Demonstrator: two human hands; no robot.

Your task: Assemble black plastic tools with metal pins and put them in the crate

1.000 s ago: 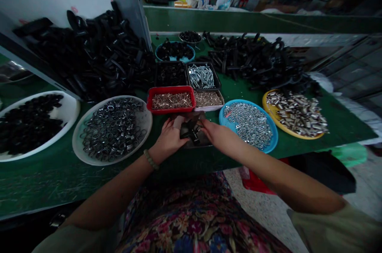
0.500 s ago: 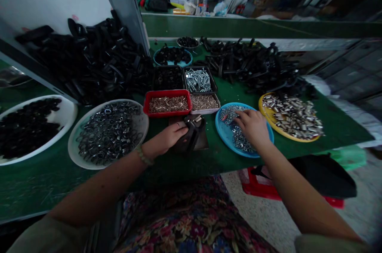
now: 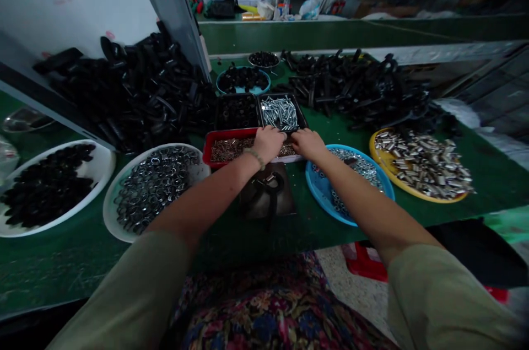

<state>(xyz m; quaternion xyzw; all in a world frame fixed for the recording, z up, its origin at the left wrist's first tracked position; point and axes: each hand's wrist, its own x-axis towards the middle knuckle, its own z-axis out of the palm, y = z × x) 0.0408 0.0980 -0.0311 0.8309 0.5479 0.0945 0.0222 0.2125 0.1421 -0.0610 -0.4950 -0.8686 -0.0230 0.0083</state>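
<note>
My left hand (image 3: 268,141) reaches forward over the red tray (image 3: 208,146) of small coppery parts, its fingertips at the near edge of the black tray of silver screws (image 3: 280,110). Beside it, my right hand (image 3: 308,143) hovers over the pale tray of small brownish parts (image 3: 291,158), fingers curled down. Both are seen from the back, so what the fingers grip is hidden. A black clamp-like part (image 3: 268,189) lies loose on a dark mat (image 3: 286,204) below my wrists.
On the green table stand a blue plate of nuts (image 3: 320,198), a yellow plate of metal sleeves (image 3: 378,156), a white plate of metal rings (image 3: 111,209) and a white plate of black pieces (image 3: 104,161). Heaps of black parts (image 3: 136,91) (image 3: 363,88) fill the back.
My left hand let go of the black part and reached forward to the trays. My right hand left the blue plate of nuts and moved left beside it.
</note>
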